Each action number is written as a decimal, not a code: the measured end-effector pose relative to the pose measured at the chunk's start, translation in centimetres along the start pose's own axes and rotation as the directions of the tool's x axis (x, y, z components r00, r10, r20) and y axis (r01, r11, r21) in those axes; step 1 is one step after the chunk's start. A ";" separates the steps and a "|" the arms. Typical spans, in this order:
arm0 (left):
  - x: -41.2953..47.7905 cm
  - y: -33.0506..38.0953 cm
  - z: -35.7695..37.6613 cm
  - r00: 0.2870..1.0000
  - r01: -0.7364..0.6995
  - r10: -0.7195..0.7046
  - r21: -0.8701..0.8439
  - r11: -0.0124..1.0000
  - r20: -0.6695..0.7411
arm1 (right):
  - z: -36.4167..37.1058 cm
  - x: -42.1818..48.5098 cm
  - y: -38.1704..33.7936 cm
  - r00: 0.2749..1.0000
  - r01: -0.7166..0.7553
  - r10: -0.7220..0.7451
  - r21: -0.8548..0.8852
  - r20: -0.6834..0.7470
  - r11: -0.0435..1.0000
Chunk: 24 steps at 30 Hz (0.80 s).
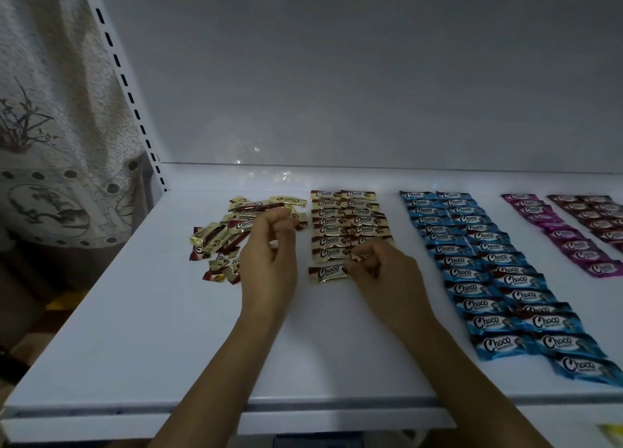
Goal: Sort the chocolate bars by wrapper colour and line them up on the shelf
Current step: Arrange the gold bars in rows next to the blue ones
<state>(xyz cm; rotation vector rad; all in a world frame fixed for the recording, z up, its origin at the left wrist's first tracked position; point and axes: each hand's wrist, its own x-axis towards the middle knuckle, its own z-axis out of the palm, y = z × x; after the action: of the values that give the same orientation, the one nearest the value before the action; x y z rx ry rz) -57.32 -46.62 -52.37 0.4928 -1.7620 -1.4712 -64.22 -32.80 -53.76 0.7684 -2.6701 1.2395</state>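
- Shelf (135, 363): both forearms cross its front edge.
- Right hand (384, 272), fingers curled, pinches the right end of the nearest gold bar (328, 274).
- Left hand (269, 248) is curled over the loose pile (219, 236); I cannot tell whether it holds anything.

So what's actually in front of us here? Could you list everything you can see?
Shelf: one, white, across the foreground.
Loose gold bars: jumbled pile, gold and brown, left on the shelf.
Lined-up gold bars: two columns, gold and brown, centre.
Blue bars: two long columns, blue, right of centre.
Pink bars: one column, magenta, further right.
Dark red bars: two columns, cut off at the right edge.
Curtain: one, pale and patterned, far left.
Slotted upright: one, white, beside the curtain.
Left hand: curled over the loose pile; hold unclear.
Right hand: pinches one gold bar at the lined-up columns' near end.
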 end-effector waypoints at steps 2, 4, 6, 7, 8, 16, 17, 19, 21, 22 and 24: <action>0.0 0.0 0.0 1.000 -0.005 0.005 0.026 1.000 -0.003 | -0.1 0.0 0.0 1.000 0.006 -0.008 -0.049 -0.027 0.999; 0.0 0.0 0.0 1.000 0.000 0.001 0.034 0.999 -0.012 | -0.1 -0.3 0.0 0.992 0.075 -0.087 -0.126 -0.089 0.989; 0.0 0.0 -0.1 1.000 -0.007 0.008 0.036 0.999 -0.015 | -0.2 -0.9 -0.2 0.962 0.230 -0.250 -0.173 -0.108 0.958; 0.0 0.0 -0.1 1.000 -0.016 0.017 0.042 0.999 -0.017 | -0.1 -1.1 -0.3 0.939 0.311 -0.332 -0.195 -0.087 0.930; 0.0 0.0 -0.1 0.999 -0.026 0.027 0.048 0.998 -0.020 | -0.1 -1.3 -0.3 0.916 0.376 -0.397 -0.230 -0.054 0.898; 1.5 -0.1 -1.6 0.997 -0.059 0.055 0.073 0.996 0.047 | 0.4 -1.3 0.0 0.868 0.471 -0.496 -0.341 0.015 0.814; 1.9 0.0 -2.3 0.996 -0.070 0.064 0.094 0.993 0.067 | 0.5 -1.3 0.0 0.867 0.471 -0.498 -0.342 0.012 0.813; 2.2 -0.1 -4.1 0.987 -0.130 0.106 0.208 0.969 0.122 | 0.5 -1.3 -0.1 0.868 0.466 -0.497 -0.342 -0.002 0.816; 2.3 -1.0 -6.0 0.967 -0.233 0.146 0.494 0.837 0.209 | 0.6 -1.2 -0.3 0.868 0.462 -0.497 -0.334 -0.021 0.821; 2.2 -1.3 -6.8 0.959 -0.255 0.101 0.644 0.721 0.267 | 0.7 -1.2 -0.6 0.867 0.465 -0.498 -0.329 -0.019 0.822; 2.4 -2.4 -7.8 0.937 -0.288 -0.030 0.815 0.503 0.349 | 1.2 -1.1 -1.2 0.856 0.498 -0.516 -0.317 0.028 0.807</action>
<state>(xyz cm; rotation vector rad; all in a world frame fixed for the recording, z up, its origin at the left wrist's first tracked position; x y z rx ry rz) -53.36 -54.01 -53.62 0.5974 -2.7081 -0.4365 -62.54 -33.84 -54.05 1.2536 -2.2897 0.6684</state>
